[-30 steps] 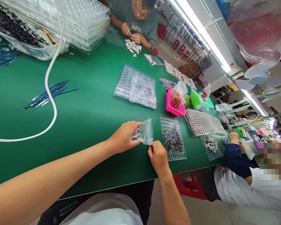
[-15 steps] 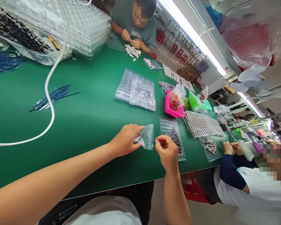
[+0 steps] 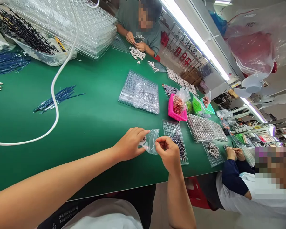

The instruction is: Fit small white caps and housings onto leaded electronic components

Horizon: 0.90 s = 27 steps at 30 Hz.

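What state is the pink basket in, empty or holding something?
Holding something: a clear bag of reddish pieces sits in the pink basket.

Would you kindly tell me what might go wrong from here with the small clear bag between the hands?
The clear bag looks thin, with the left hand at one end and the right hand at the opposite edge, so an uneven pull could stretch or tear it. The right hand is also close to the tray of loose dark pieces, so a sideways bump might scatter some.
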{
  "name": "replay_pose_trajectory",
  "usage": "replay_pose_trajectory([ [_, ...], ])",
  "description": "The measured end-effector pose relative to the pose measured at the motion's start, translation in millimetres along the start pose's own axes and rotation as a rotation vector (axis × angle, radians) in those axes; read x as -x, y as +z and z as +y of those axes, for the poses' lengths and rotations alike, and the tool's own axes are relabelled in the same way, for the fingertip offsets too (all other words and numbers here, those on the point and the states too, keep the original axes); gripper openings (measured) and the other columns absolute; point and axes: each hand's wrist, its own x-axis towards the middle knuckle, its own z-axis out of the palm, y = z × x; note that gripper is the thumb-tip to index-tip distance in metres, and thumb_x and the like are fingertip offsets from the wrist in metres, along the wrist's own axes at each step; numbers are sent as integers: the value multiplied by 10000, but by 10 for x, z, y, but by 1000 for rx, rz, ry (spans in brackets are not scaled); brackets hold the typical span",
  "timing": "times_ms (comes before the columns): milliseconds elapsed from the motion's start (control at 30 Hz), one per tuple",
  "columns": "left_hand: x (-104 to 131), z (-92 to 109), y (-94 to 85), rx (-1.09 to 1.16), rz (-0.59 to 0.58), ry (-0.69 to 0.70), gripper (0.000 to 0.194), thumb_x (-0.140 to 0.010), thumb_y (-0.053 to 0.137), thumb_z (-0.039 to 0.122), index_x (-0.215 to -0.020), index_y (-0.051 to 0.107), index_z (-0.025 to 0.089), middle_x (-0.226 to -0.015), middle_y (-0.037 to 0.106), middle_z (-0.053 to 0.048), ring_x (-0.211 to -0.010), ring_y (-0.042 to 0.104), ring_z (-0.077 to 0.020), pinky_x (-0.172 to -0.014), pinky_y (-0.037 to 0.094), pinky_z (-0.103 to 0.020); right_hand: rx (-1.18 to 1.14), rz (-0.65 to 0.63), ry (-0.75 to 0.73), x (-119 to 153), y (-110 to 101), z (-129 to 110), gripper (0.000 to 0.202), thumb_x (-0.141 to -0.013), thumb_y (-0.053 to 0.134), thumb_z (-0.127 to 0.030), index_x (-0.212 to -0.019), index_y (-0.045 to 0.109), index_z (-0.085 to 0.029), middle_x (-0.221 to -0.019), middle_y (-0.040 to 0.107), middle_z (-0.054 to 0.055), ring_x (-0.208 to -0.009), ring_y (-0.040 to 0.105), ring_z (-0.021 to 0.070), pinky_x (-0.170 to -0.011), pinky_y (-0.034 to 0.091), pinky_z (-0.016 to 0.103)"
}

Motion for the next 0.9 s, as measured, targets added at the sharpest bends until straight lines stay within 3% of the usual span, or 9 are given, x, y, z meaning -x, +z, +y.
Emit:
replay_pose_trajectory([
  [267,8,13,-4,33,-5,-17,538,-796,642,229,-1318,515,193,-1192,652,-134,-1066,588,-311,-978,433,-474,164,-24,-188,1,-56,-101,208,-927,526,-232,-969,730,-217,-821,734,28,-644,651,144,-605,529,269],
  [467,16,8,10,114,14,-40,559,-788,667,235,-1322,506,206,-1196,659,-118,-1099,601,-306,-995,441,-475,155,79,-269,26,-41,-72,179,-953,534,-235,-976,711,-231,-913,743,42,-770,685,168,-700,554,303],
  [600,13,15,12,187,63,-104,580,-789,688,267,-1329,490,190,-1197,652,-135,-1104,616,-309,-963,485,-478,116,206,-245,87,-71,-50,151,-924,628,-319,-1034,678,-227,-941,675,48,-780,635,163,-684,535,298],
  [700,16,37,4,232,105,-141,615,-793,698,283,-1356,465,202,-1213,638,-135,-1132,610,-318,-971,494,-497,81,121,-168,145,-45,-34,400,-862,703,-397,-1209,616,-219,-982,659,60,-776,630,166,-622,530,281],
  [767,23,59,-6,263,119,-150,635,-788,697,266,-1372,453,204,-1234,626,-142,-1157,598,-324,-995,481,-515,84,54,-116,168,8,-29,464,-846,712,-411,-1245,600,-203,-947,675,57,-737,631,162,-588,521,270],
  [900,34,102,-55,360,99,-150,739,-750,763,316,-1404,438,203,-1303,595,-161,-1202,580,-337,-1040,454,-535,99,47,-103,146,55,-45,198,-918,600,-349,-1002,688,-193,-825,694,36,-692,630,154,-642,523,280],
])
